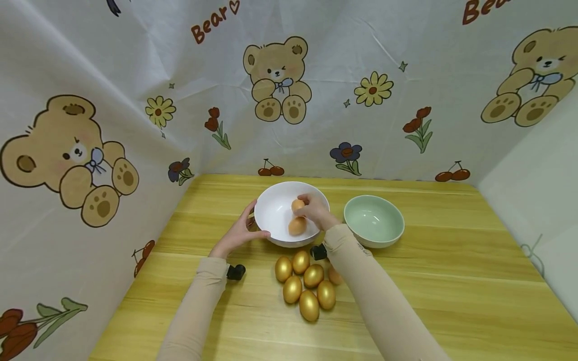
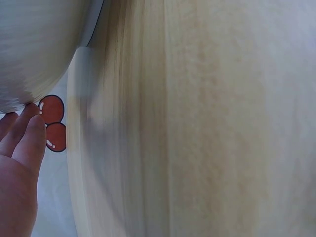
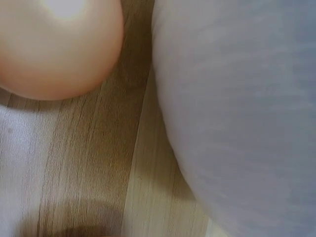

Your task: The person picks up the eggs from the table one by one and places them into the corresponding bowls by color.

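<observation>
- Nearest the person, six gold eggs [image 1: 305, 287] lie clustered on the wooden table [image 1: 451, 281], with one peach egg [image 1: 334, 276] touching their right edge.
- Beyond them, the left hand [image 1: 237, 233] clasps the white bowl [image 1: 273, 213] at its left rim.
- Over that bowl, the right hand [image 1: 316, 210] pinches a peach-coloured egg [image 1: 297, 205] directly above a second egg [image 1: 297, 226] lying inside.
- Farther right stands a green bowl [image 1: 374, 221].

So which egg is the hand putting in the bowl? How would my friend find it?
Look at the yellow wooden table and find the white bowl, the one left of the green bowl. The right hand reaches into it and holds a pale orange egg at its fingertips. Another orange egg lies loose below it, and the golden eggs sit outside on the table.
</observation>
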`<state>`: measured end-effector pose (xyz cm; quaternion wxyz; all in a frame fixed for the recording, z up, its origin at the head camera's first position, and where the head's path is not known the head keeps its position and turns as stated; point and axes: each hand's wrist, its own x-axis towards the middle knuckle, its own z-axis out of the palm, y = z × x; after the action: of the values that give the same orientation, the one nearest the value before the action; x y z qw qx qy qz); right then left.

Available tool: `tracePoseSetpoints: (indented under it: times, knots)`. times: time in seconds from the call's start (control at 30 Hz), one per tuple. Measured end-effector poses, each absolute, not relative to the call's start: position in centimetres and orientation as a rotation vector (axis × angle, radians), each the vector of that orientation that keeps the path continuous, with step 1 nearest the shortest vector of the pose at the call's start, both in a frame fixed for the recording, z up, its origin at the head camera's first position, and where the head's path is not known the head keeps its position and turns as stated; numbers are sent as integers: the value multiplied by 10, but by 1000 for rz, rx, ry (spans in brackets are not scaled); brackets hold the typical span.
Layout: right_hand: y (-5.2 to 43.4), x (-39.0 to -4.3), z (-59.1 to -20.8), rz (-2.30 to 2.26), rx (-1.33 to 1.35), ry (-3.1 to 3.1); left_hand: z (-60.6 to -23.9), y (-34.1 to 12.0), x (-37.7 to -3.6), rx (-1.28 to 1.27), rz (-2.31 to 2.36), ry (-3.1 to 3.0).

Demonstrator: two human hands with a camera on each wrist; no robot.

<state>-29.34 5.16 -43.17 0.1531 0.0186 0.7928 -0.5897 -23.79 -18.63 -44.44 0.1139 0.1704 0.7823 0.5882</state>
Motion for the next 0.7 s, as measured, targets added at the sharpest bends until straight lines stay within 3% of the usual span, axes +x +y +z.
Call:
tracePoseSetpoints:
  times: [0.7]
  knots:
    - [47, -291, -437, -1413, 90, 2432, -446, -189, -239, 502, 1707, 2289]
